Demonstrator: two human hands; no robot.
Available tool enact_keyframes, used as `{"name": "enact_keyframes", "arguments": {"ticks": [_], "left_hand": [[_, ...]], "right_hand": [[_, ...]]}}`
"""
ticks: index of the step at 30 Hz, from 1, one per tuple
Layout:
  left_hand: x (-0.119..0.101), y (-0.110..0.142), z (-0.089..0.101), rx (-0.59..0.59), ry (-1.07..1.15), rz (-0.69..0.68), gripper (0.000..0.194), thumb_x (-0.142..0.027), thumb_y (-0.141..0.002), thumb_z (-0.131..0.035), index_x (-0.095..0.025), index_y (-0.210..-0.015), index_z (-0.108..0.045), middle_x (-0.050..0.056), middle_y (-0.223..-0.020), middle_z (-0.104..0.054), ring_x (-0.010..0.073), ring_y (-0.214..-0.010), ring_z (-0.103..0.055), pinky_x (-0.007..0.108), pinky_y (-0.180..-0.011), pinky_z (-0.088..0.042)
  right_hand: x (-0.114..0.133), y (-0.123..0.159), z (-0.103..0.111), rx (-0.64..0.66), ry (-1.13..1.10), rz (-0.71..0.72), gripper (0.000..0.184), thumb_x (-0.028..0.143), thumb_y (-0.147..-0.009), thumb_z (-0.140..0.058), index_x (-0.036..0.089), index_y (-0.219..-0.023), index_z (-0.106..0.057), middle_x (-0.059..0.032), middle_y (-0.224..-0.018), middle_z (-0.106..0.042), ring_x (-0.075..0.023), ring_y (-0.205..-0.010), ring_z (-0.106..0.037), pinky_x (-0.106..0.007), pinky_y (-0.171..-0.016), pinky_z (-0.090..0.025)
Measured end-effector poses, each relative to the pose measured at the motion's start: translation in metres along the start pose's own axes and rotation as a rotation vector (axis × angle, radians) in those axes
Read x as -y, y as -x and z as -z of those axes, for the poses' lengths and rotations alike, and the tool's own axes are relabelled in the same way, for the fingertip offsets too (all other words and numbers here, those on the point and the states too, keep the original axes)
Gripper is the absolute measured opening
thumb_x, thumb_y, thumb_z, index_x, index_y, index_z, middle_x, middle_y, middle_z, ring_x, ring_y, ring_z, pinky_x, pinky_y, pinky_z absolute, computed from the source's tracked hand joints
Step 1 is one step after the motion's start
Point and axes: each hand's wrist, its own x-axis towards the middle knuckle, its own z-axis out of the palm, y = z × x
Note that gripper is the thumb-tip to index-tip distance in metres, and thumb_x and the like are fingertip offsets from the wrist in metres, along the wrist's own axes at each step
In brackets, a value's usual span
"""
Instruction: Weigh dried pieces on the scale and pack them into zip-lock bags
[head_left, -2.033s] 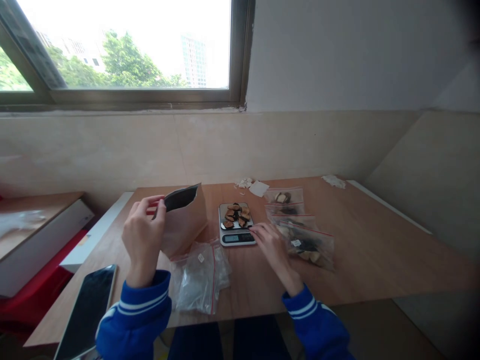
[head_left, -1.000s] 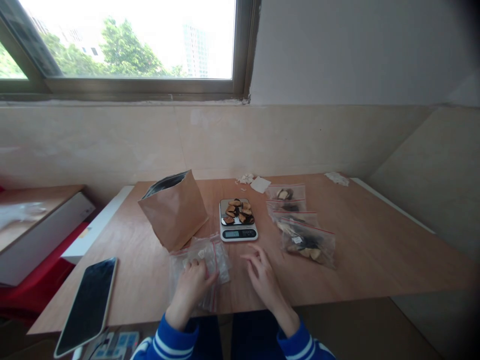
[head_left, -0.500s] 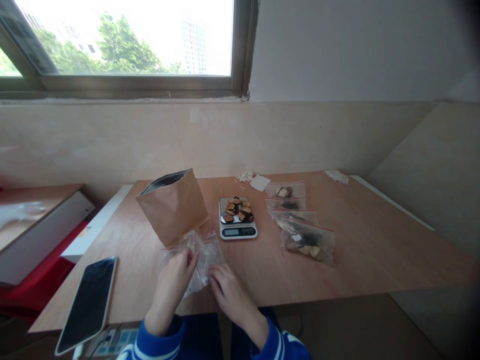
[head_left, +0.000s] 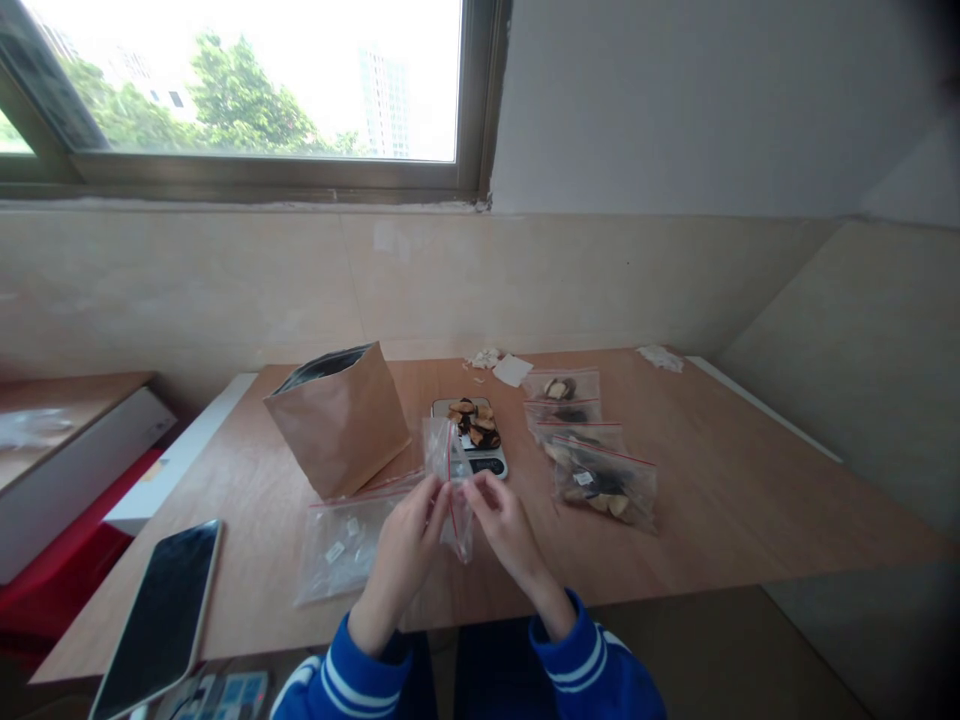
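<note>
"Plastic bag (head_left: pixel 456 522): where is it, and how is it gripped?"

"Upright between both hands, in front of the scale (head_left: pixel 492 467). Left hand (head_left: pixel 412 518): thumb and fingers pinched on it near the red strip (head_left: pixel 450 452). Right hand (head_left: pixel 504 510): pinched on it just beside."

"And beyond?"

"Dried slices (head_left: pixel 481 432) on the scale; open paper bag (head_left: pixel 349 425), left; filled bags (head_left: pixel 606 495), right."

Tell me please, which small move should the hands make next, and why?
Perhaps the left hand and right hand should pull the clear bag open: both pinch it near its red strip, no contents show in it, and loose dark-edged slices lie on the scale behind it.
</note>
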Motion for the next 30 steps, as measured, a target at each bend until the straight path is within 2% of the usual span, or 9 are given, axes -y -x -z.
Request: {"name": "enact_keyframes", "arguments": {"ticks": [2, 5, 8, 10, 13, 15, 18, 23, 30], "left_hand": [[-0.001, -0.004, 0.003, -0.099, 0.095, 0.029, 0.033, -0.047, -0.092, -0.039, -0.021, -0.072, -0.046, -0.002, -0.063, -0.052, 0.0132, -0.059, -0.050, 0.024, -0.060, -0.035], [-0.001, -0.010, 0.012, -0.325, 0.238, 0.062, 0.037, -0.048, -0.092, -0.039, -0.021, -0.066, -0.041, -0.004, -0.057, -0.044, 0.0112, -0.055, -0.044, 0.022, -0.057, -0.034], [-0.001, -0.016, 0.021, -0.404, 0.289, 0.078, 0.039, -0.049, -0.090, -0.043, -0.020, -0.064, -0.039, -0.006, -0.053, -0.040, 0.0102, -0.051, -0.040, 0.022, -0.053, -0.032], [0.001, -0.020, 0.026, -0.427, 0.285, 0.100, 0.039, -0.049, -0.088, -0.045, -0.020, -0.063, -0.039, -0.006, -0.052, -0.038, 0.0100, -0.049, -0.039, 0.022, -0.051, -0.031], [0.005, -0.025, 0.031, -0.441, 0.261, 0.140, 0.039, -0.049, -0.087, -0.046, -0.020, -0.062, -0.040, -0.006, -0.050, -0.039, 0.0101, -0.049, -0.040, 0.022, -0.051, -0.032], [0.007, -0.026, 0.030, -0.431, 0.256, 0.165, 0.039, -0.050, -0.086, -0.046, -0.020, -0.061, -0.040, -0.006, -0.049, -0.040, 0.0103, -0.049, -0.041, 0.022, -0.051, -0.032], [0.008, -0.027, 0.026, -0.405, 0.280, 0.195, 0.039, -0.051, -0.085, -0.046, -0.020, -0.062, -0.041, -0.006, -0.049, -0.040, 0.0103, -0.048, -0.042, 0.021, -0.049, -0.033], [0.011, -0.027, 0.019, -0.351, 0.280, 0.232, 0.040, -0.054, -0.083, -0.046, -0.020, -0.062, -0.043, -0.005, -0.047, -0.043, 0.0105, -0.046, -0.044, 0.021, -0.048, -0.034], [0.014, -0.028, 0.014, -0.334, 0.293, 0.253, 0.040, -0.055, -0.081, -0.046, -0.020, -0.061, -0.043, -0.005, -0.047, -0.042, 0.0106, -0.045, -0.043, 0.021, -0.047, -0.033]], "right_hand": [[0.003, -0.013, 0.011, -0.038, 0.033, 0.022, 0.037, 0.053, -0.085, -0.053, 0.019, -0.073, -0.056, -0.0017, -0.070, -0.060, -0.0168, -0.067, -0.058, -0.026, -0.062, -0.045], [0.005, -0.033, 0.028, -0.054, 0.048, 0.041, 0.037, 0.053, -0.084, -0.053, 0.020, -0.068, -0.053, -0.0005, -0.065, -0.058, -0.0163, -0.064, -0.056, -0.026, -0.060, -0.045], [0.002, -0.053, 0.043, 0.116, 0.147, 0.143, 0.036, 0.050, -0.090, -0.045, 0.019, -0.082, -0.060, -0.0035, -0.082, -0.065, -0.0182, -0.080, -0.061, -0.029, -0.073, -0.048], [-0.005, -0.067, 0.052, 0.078, 0.261, 0.248, 0.035, 0.047, -0.094, -0.040, 0.020, -0.096, -0.062, -0.0063, -0.099, -0.065, -0.0196, -0.097, -0.060, -0.033, -0.087, -0.046], [-0.024, -0.091, 0.062, -0.127, 0.460, 0.351, 0.031, 0.044, -0.093, -0.043, 0.019, -0.104, -0.058, -0.0097, -0.108, -0.061, -0.0219, -0.106, -0.055, -0.039, -0.098, -0.041], [-0.039, -0.103, 0.061, -0.167, 0.595, 0.385, 0.029, 0.041, -0.091, -0.047, 0.018, -0.107, -0.056, -0.0113, -0.110, -0.058, -0.0235, -0.109, -0.053, -0.042, -0.099, -0.040], [-0.057, -0.112, 0.049, -0.175, 0.797, 0.393, 0.031, 0.038, -0.088, -0.052, 0.017, -0.111, -0.054, -0.0131, -0.114, -0.054, -0.0265, -0.112, -0.049, -0.044, -0.098, -0.040], [-0.074, -0.116, 0.028, -0.162, 1.019, 0.295, 0.033, 0.036, -0.085, -0.057, 0.014, -0.110, -0.055, -0.0149, -0.112, -0.053, -0.0299, -0.104, -0.048, -0.045, -0.091, -0.040], [-0.087, -0.124, 0.034, -0.142, 1.051, 0.362, 0.025, 0.025, -0.085, -0.052, 0.014, -0.107, -0.056, -0.0135, -0.105, -0.055, -0.0272, -0.100, -0.047, -0.041, -0.089, -0.040]]}}
